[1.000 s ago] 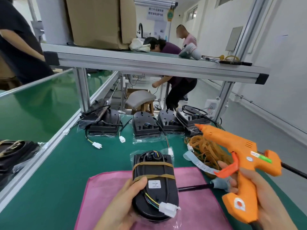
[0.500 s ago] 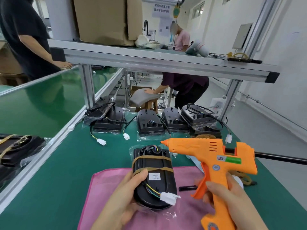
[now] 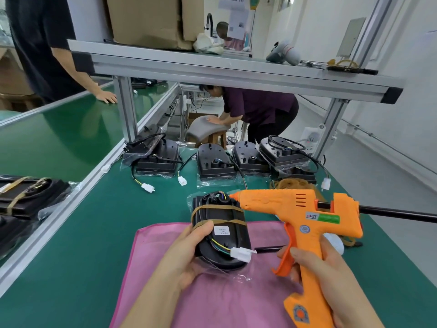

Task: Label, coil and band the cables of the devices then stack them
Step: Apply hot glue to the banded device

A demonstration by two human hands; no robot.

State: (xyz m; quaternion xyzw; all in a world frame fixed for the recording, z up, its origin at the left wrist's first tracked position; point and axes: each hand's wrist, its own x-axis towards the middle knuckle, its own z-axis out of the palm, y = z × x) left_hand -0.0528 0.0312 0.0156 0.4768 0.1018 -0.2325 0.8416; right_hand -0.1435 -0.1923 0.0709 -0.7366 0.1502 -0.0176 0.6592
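My left hand (image 3: 186, 259) grips a black device (image 3: 222, 235) by its left side, over the pink cloth (image 3: 212, 299). Two tan rubber bands wrap the device, a small white label sits on its back, and its wires end in a white connector (image 3: 241, 254). My right hand (image 3: 321, 273) holds an orange glue gun (image 3: 300, 223) by the handle. The gun's nozzle tip sits at the cable outlet at the device's far end. Several unbanded black devices (image 3: 215, 164) with loose cables stand in a row at the back of the green table (image 3: 94, 233).
A pile of tan rubber bands (image 3: 293, 184) lies behind the gun. Banded devices (image 3: 28, 197) lie on the left conveyor. An aluminium shelf (image 3: 212, 69) with a cardboard box spans overhead. One person stands at the left, another bends over a stool behind the table.
My right hand has swung the glue gun leftward and down, so its nozzle went from the right of the device to its far end. The left hand keeps its hold.
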